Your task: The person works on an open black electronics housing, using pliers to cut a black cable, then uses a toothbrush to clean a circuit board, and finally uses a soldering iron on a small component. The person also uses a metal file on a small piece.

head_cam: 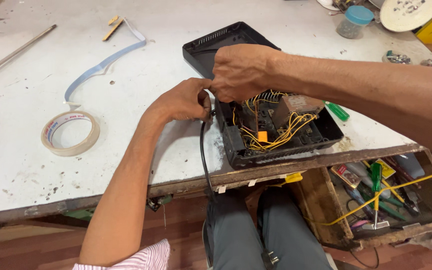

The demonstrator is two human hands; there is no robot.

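Knees in grey trousers fill the bottom centre of the frame, with a black power cord (205,165) hanging down between them to a plug near the lower edge. To the lower right an open wooden drawer (428,220) holds screwdrivers, pliers and a loose yellow wire.

Above that runs the worn front edge of a white bench (21,170). At the centre of the frame, close to that edge, sits an open black plastic case (236,147) holding a boxy transformer (296,107) amid a tangle of yellow wires (281,137). Its black lid (211,45) lies just behind it.

Both hands meet at the case's left wall, where the cord enters. The left hand (183,102) is curled shut with its fingertips pinched on the cord right at the case wall. The right hand (241,72) reaches in from the right of the frame, fingers bunched together at the same spot; what it pinches is hidden behind its knuckles, so I cannot tell whether it grips the cord or a wire.

As a judgement, the step in hand is seating or feeding the cord through the case wall. The next move would call for a steady pull or push while the other hand braces the case, keeping the yellow wires clear.

Farther off, a roll of tape (71,132) lies at the left, a green-handled screwdriver (337,111) just right of the case, and a blue-capped jar (354,21) at the upper right.
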